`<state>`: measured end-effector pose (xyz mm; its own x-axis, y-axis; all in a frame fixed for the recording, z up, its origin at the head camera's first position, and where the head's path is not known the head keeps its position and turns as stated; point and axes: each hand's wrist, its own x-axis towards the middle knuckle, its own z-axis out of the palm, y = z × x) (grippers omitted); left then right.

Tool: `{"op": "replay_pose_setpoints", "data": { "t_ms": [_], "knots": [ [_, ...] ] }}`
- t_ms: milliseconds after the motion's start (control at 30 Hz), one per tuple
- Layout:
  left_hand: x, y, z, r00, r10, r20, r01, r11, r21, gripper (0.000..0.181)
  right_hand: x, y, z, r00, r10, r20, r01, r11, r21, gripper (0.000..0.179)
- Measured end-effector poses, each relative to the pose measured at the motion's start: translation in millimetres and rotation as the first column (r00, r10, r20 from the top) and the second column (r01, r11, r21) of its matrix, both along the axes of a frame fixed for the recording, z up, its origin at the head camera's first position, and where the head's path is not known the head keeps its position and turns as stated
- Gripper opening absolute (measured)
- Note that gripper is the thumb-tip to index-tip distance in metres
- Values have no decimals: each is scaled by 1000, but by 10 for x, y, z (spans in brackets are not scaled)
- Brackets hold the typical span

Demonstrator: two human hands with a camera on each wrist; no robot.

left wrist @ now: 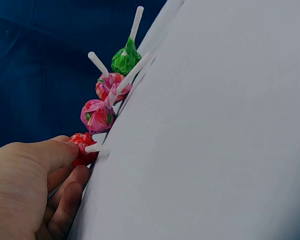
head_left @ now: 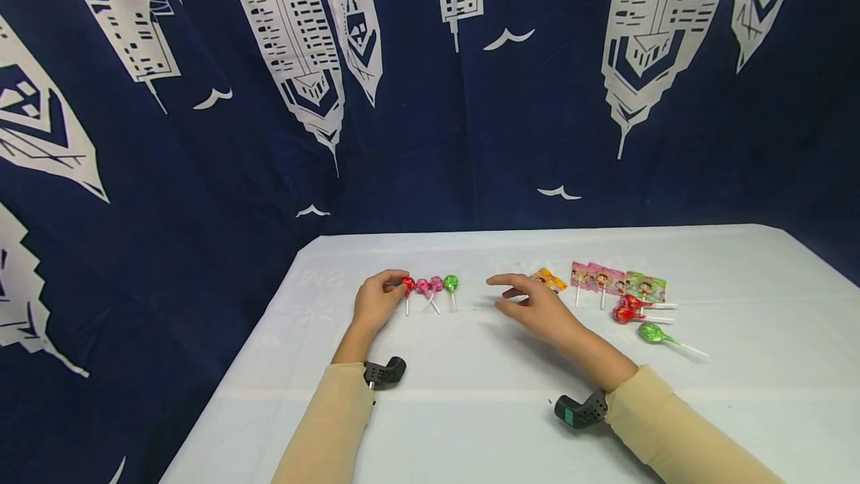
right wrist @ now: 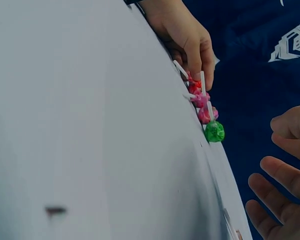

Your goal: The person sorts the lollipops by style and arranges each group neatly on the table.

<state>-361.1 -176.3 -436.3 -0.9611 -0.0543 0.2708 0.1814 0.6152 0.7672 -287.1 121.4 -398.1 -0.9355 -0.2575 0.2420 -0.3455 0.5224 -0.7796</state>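
On the left part of the white table (head_left: 470, 424), my left hand (head_left: 376, 306) pinches a red lollipop (left wrist: 84, 146) between thumb and fingers. Two pink lollipops (left wrist: 97, 116) with crossed sticks lie right beside it, followed by a green lollipop (head_left: 451, 283), all in one row. Over the table to the right of that row is my right hand (head_left: 540, 311), its fingers spread and loosely bent with nothing held. Nearest to it is an orange candy packet (head_left: 551, 279), partly hidden behind the hand.
Pink candy packets (head_left: 598, 277) and a green packet (head_left: 646, 287) lie at the back right, white sticks below them. In front are two red lollipops (head_left: 626, 310) and another green lollipop (head_left: 652, 332). A dark blue patterned cloth (head_left: 430, 170) hangs behind the table.
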Motion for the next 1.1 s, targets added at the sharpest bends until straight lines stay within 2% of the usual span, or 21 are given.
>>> {"op": "replay_pose_setpoints", "data": {
  "t_ms": [167, 300, 533, 700, 833, 1100],
  "knots": [
    [-8, 1, -4, 1000, 3, -3, -3, 1000, -9, 22, 60, 121, 7, 1000, 2, 2, -2, 1000, 5, 35],
    [-12, 6, -2, 1000, 7, 1, -7, 1000, -7, 22, 80, 215, 25, 1000, 15, -26, -15, 1000, 12, 35],
    [1, 22, 4, 1000, -4, 12, 4, 1000, 14, 23, 58, 408, 63, 996, 31, -83, -28, 999, 32, 34],
    [7, 30, 13, 1000, 1, 17, -2, 1000, 18, 22, 36, 519, 142, 996, 19, -90, -16, 999, 36, 32],
    [8, 26, 12, 1000, 11, 13, -12, 1000, 4, 22, 39, 611, 226, 998, -30, -55, 33, 998, 57, 31],
    [-1, 13, -5, 1000, 8, 7, -8, 1000, -1, 22, 15, 833, 330, 997, -67, 47, 63, 996, 66, 35]
  ]
}}
